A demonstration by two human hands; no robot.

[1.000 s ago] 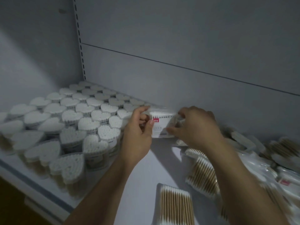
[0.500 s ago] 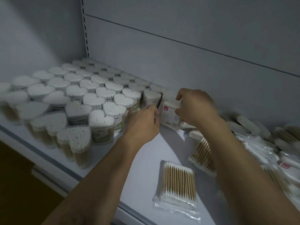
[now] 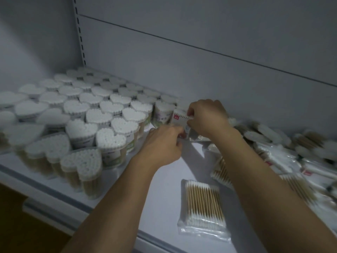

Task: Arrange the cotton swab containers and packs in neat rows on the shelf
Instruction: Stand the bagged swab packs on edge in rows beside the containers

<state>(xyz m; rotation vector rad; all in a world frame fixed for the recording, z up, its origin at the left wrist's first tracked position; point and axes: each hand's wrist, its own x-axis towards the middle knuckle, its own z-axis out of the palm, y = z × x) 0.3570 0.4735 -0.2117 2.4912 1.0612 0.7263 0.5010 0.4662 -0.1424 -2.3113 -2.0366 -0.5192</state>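
Both hands, left hand (image 3: pixel 162 143) and right hand (image 3: pixel 207 117), pinch the swab pack (image 3: pixel 179 118), probably light, crinkly and best held by its edges.

containers (image 3: pixel 94 115) left of packs (image 3: pixel 284 154)

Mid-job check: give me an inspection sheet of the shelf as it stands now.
Surface: white shelf, bare in the middle.
Job's things: heart-shaped containers in rows on the left; upright pack beside them at the back.
Clutter: loose packs heaped on the right; one flat pack near the front edge.
Grippers: left hand and right hand both grip the upright pack.
Cables: nothing seen.
Surroundings: grey back panel, slotted upright in the corner.
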